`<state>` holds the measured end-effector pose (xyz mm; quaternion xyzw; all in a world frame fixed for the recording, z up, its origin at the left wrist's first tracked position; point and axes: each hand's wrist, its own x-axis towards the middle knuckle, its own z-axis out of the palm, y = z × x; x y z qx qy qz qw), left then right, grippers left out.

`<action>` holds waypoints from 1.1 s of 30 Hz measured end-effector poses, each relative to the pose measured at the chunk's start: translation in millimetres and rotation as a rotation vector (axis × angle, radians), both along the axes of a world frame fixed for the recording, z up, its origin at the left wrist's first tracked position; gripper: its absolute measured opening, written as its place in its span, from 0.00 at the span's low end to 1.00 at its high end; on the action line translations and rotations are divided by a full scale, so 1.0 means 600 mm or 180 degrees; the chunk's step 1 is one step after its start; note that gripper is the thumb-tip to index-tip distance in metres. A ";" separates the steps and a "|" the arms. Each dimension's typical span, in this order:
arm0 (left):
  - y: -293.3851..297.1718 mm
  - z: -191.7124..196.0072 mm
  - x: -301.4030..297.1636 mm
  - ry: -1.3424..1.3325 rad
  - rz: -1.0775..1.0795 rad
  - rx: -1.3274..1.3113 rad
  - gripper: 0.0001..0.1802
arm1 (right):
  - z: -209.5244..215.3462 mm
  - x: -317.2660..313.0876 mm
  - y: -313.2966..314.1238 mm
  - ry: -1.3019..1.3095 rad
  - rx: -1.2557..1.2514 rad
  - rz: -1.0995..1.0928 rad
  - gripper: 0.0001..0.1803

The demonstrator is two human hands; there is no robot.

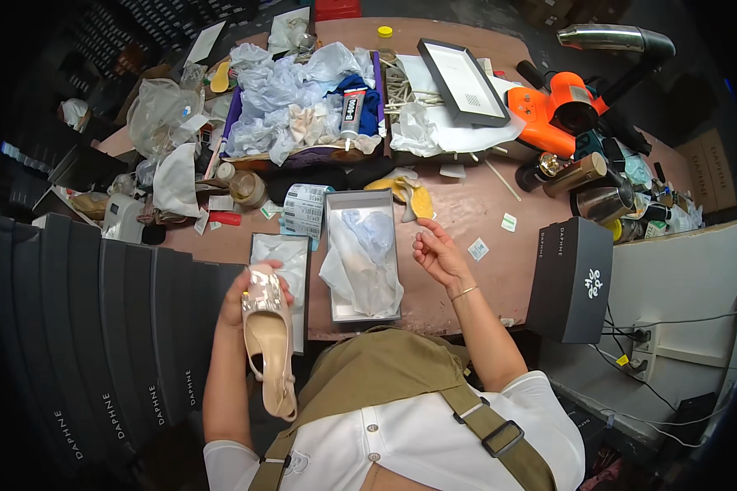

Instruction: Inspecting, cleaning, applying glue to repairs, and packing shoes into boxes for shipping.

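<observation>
L hand [250, 296] grip closed round toe end of beige slingback shoe [269, 342], heel strap pointing down toward person, held above worktop [467, 270] edge. R hand [439, 255] grip loose, fingers half curled, holding nothing. Betw hands: open grey shoebox [360, 255] w/ tissue paper. Box lid [284, 262] just behind L hand. Yellow insoles [413, 196] beyond R hand. Dark closed box [571, 278] to R; stacked dark boxes [106, 327] to L.

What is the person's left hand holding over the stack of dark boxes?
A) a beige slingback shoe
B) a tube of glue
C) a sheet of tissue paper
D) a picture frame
A: the left hand grips a beige slingback shoe by its toe end, heel strap hanging toward the person, while the right hand is empty beside the open shoebox.
</observation>
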<state>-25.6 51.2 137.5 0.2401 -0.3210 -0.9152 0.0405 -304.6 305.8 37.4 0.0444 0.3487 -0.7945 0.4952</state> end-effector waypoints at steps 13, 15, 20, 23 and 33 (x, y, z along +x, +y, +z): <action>0.101 0.013 -0.165 0.0804 0.0253 -0.0764 0.31 | 0.113 0.077 0.007 -0.0064 -0.1522 -0.0074 0.12; 0.101 0.023 -0.172 0.0977 0.0151 -0.0722 0.36 | 0.147 0.086 0.001 0.0630 -0.1201 0.0000 0.10; 0.118 0.037 -0.190 0.1179 -0.0122 -0.0686 0.48 | 0.220 0.096 -0.030 0.3507 -0.0080 -0.0260 0.10; 0.116 0.043 -0.193 0.1151 -0.0152 -0.0894 0.47 | 0.241 0.094 -0.055 0.4269 0.0244 -0.0318 0.13; 0.109 0.039 -0.200 0.0855 -0.0182 -0.1226 0.49 | 0.256 0.059 -0.103 0.5009 0.0415 -0.0037 0.13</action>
